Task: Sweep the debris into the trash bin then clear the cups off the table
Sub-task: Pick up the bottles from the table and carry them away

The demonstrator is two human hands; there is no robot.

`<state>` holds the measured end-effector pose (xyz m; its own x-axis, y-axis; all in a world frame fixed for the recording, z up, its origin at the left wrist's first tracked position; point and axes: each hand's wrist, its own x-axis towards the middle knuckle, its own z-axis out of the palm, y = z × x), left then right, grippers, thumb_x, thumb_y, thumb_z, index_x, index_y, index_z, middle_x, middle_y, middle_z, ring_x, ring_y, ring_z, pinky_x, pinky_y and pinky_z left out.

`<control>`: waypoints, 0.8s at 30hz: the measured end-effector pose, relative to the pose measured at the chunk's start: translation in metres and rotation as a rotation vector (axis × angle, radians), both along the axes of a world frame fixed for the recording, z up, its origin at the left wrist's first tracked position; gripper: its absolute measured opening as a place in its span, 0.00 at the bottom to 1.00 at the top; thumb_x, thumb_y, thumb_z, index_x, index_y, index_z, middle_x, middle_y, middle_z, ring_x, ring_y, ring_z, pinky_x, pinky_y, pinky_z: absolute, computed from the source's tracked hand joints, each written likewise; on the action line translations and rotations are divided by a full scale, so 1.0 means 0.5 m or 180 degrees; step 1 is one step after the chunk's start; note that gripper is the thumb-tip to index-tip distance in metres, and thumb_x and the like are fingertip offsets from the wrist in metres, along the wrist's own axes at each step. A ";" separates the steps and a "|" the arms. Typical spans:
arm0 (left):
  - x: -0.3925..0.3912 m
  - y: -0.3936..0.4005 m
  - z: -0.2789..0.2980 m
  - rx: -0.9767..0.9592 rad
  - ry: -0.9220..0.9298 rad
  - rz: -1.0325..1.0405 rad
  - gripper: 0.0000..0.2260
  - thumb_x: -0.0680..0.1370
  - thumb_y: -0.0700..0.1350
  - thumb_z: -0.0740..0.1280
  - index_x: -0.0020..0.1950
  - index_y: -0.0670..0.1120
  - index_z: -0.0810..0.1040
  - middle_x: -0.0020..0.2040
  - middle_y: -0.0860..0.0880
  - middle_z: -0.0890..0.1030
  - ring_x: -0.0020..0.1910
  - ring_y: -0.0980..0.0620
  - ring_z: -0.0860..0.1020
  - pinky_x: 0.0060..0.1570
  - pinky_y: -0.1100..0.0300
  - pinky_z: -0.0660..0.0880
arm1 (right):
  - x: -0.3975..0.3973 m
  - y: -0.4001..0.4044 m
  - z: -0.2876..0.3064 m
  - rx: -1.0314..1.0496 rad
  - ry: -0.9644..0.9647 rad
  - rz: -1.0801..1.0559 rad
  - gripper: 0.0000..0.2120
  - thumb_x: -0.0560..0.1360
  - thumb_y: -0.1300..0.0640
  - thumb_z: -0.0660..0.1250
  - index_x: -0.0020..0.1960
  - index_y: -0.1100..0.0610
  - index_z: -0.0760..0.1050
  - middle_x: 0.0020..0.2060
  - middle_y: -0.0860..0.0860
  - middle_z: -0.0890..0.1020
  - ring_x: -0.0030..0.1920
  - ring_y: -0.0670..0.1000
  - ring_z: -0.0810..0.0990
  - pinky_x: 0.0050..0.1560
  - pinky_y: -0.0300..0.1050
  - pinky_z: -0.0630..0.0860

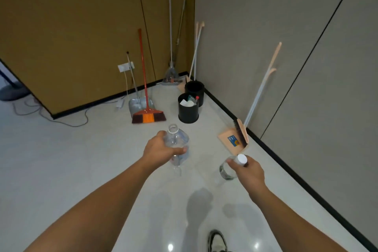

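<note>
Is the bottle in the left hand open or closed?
Open. The clear bottle in the left hand has no cap; its bare mouth shows.

We have 1 view, worn on the head, looking forward and steeply down from standing height. Our 2 forearms run up from the near edge to mid-frame, and a shoe (217, 241) shows at the near edge. The far corner of the room sits at upper centre, with the grey wall (286, 47) receding along our right.
</note>
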<state>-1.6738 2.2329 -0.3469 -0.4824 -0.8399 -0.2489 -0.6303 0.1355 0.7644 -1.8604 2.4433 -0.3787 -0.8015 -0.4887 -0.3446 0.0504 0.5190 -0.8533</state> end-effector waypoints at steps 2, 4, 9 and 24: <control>-0.067 -0.100 -0.026 0.0031 -0.0025 -0.0024 0.33 0.60 0.63 0.80 0.57 0.57 0.68 0.52 0.55 0.76 0.48 0.54 0.76 0.42 0.61 0.72 | -0.067 -0.104 -0.030 0.0001 -0.0004 -0.0008 0.09 0.70 0.46 0.76 0.47 0.47 0.80 0.41 0.45 0.83 0.44 0.44 0.79 0.37 0.42 0.72; -0.134 -0.195 -0.058 0.0131 -0.0078 0.0007 0.34 0.59 0.62 0.80 0.58 0.55 0.68 0.53 0.55 0.76 0.50 0.53 0.76 0.45 0.59 0.74 | -0.137 -0.213 -0.061 0.0001 -0.0004 -0.0005 0.09 0.69 0.45 0.76 0.43 0.46 0.78 0.40 0.42 0.81 0.42 0.41 0.77 0.38 0.43 0.71; -0.284 -0.401 -0.115 0.0590 -0.0154 0.0365 0.35 0.60 0.62 0.81 0.60 0.52 0.73 0.54 0.53 0.79 0.53 0.51 0.78 0.51 0.56 0.75 | -0.309 -0.472 -0.108 0.0215 -0.0161 0.0227 0.14 0.69 0.44 0.77 0.47 0.52 0.79 0.40 0.46 0.82 0.41 0.47 0.79 0.45 0.45 0.74; -0.622 -1.092 -0.265 0.1001 0.0165 0.0440 0.37 0.57 0.47 0.84 0.63 0.44 0.75 0.58 0.44 0.81 0.59 0.42 0.78 0.59 0.42 0.75 | -0.628 -1.124 -0.170 0.0930 -0.0368 0.0473 0.24 0.75 0.52 0.72 0.69 0.57 0.72 0.59 0.55 0.79 0.57 0.53 0.76 0.56 0.47 0.72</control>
<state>-1.9846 1.6871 -0.4792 -0.3882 -0.7842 -0.4840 -0.5855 -0.1957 0.7867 -2.1743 1.8814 -0.4637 -0.6765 -0.4644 -0.5715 0.0438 0.7494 -0.6607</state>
